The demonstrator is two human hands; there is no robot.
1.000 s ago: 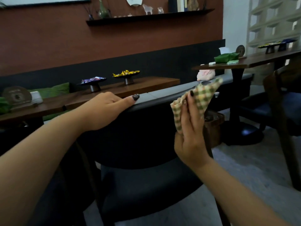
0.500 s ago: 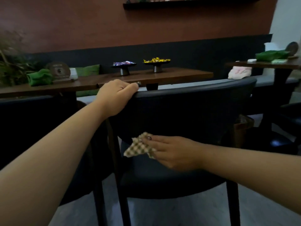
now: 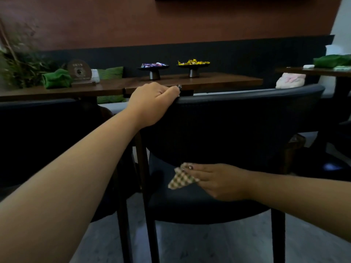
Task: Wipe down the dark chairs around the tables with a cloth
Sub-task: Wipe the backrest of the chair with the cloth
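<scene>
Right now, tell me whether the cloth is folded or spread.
Folded: the checked cloth shows as a small bunched triangle under the right hand.

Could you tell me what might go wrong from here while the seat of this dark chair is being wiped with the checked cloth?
1. The left hand grips the top of the backrest of the chair; leaning on it could tip or drag the chair.
2. The right hand presses the checked cloth with straight fingers, and a corner sticks out loose, so it may bunch or slip free.
3. The dim light and dark upholstery could easily hide missed patches.
</scene>
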